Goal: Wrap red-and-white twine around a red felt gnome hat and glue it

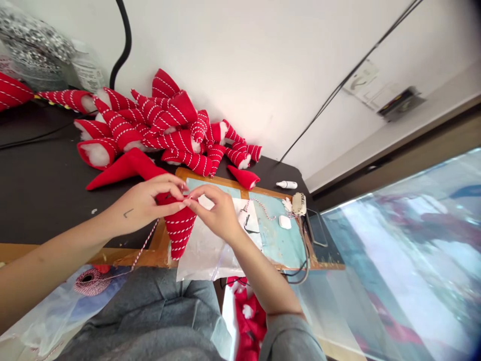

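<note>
Both hands work close together over the edge of the craft board as I watch through the head camera. The left hand (145,204) is curled, with its thumb and forefinger pinched on the top of a white-striped red felt cone (180,229), whose tip hangs down past the board's wooden frame. The right hand (214,213) is also bunched, its fingertips (193,199) meeting the left's at the cone's top. From here I can't tell whether those fingertips grip the felt, the twine or both, because the fingers hide that spot. Red-and-white twine (143,249) runs from a spool (88,282) on a plastic bag up toward the cone, passing just beside the left wrist. A second length (261,208) lies across the pale blue board (276,245), near a clear plastic sheet (203,255). A heap of striped red cones (165,125) sits on the black table (41,185) beyond the hands. From my seat, the pinch looks like the weak point: if either grip relaxes, the cone's weight could drag it off the board edge. A pull of the left forearm could also snag the twine, jerking the spool or tightening the strand unevenly. The loose length on the board could catch on the right wrist, and any sideways sweep could knock into the nearby white glue bottle (286,184).
</note>
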### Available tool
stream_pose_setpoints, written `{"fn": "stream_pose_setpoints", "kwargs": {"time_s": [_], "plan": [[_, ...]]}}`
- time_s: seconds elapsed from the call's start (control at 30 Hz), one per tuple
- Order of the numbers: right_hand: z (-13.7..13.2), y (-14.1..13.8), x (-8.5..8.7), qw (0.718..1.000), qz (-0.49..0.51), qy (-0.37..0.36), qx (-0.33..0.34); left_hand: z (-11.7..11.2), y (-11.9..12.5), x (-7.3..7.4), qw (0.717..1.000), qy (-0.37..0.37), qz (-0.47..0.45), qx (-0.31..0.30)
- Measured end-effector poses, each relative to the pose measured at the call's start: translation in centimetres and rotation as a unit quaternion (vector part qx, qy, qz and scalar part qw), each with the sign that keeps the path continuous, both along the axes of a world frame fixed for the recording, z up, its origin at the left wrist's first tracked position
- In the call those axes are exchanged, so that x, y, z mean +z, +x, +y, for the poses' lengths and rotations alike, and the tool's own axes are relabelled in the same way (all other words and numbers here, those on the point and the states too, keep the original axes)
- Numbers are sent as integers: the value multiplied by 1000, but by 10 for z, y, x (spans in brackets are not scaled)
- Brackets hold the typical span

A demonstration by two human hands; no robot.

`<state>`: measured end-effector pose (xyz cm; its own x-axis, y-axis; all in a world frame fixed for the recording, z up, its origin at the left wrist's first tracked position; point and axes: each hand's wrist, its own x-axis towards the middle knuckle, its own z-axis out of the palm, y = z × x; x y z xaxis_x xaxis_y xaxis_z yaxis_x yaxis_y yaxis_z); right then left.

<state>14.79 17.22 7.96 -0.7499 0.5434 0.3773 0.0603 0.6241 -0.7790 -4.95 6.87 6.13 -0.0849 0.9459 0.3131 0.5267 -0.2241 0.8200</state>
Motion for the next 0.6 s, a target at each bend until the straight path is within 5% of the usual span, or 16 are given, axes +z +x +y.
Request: {"fn": "stream_pose_setpoints", "kwargs": {"time_s": [0.2,0.3,0.37,0.47,0.6], "plan": [[56,-24,29,995,33,88,-12,45,-19,50,962,115,228,98],[62,-21,33,979,49,189,-54,53,-19,64,940,150,298,68],[54,-10,17,968,24,243,-55,48,-15,47,937,154,313,25],[30,12,-29,963,-54,261,-39,29,-4,-8,947,158,279,-35],[-6,30,-82,965,-175,194,-35,1,11,-77,953,144,258,-62]]}}
